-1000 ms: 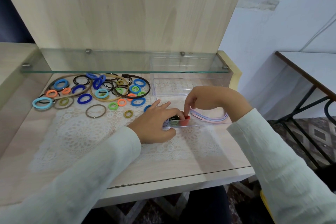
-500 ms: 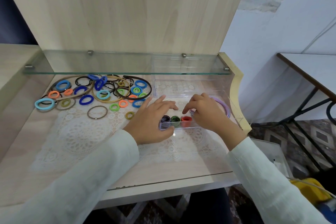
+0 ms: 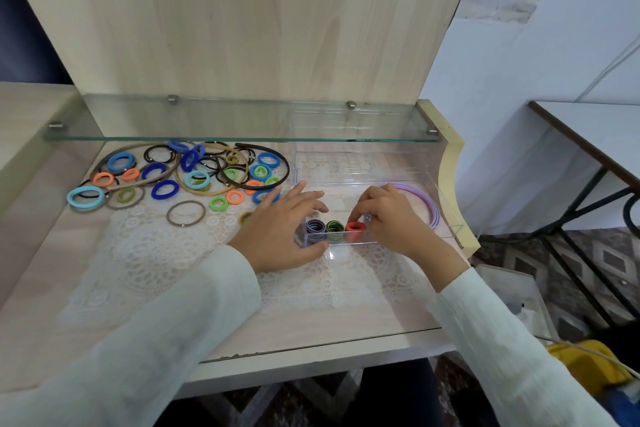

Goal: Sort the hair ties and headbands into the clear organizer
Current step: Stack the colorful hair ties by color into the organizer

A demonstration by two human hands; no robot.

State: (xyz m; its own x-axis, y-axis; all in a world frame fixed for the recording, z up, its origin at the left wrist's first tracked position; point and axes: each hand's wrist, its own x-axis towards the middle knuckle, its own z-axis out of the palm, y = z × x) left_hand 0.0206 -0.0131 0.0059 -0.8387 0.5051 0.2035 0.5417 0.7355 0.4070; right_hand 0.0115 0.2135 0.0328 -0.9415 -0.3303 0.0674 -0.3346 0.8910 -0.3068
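Observation:
A clear organizer (image 3: 449,210) lies on the lace mat at the desk's right. In its front compartment three stacks stand on edge in a row: purple hair ties (image 3: 315,229), green hair ties (image 3: 335,229) and red hair ties (image 3: 355,231). A lilac headband (image 3: 425,202) curves along its right side. My left hand (image 3: 278,230) rests against the organizer's left end with fingers spread. My right hand (image 3: 389,217) pinches the top of the red stack with its fingertips. A pile of loose hair ties (image 3: 194,177) and a black headband (image 3: 281,163) lie at the back left.
A glass shelf (image 3: 242,121) juts out low over the back of the desk, above the pile and the organizer's rear. A raised wooden side edge (image 3: 457,163) borders the right. A lone brown tie (image 3: 186,213) lies on the lace mat (image 3: 145,253).
My right arm swung from over the headband to the near side, uncovering it, fingertips staying at the red ties. My left fingers spread and lifted off the purple and green stacks.

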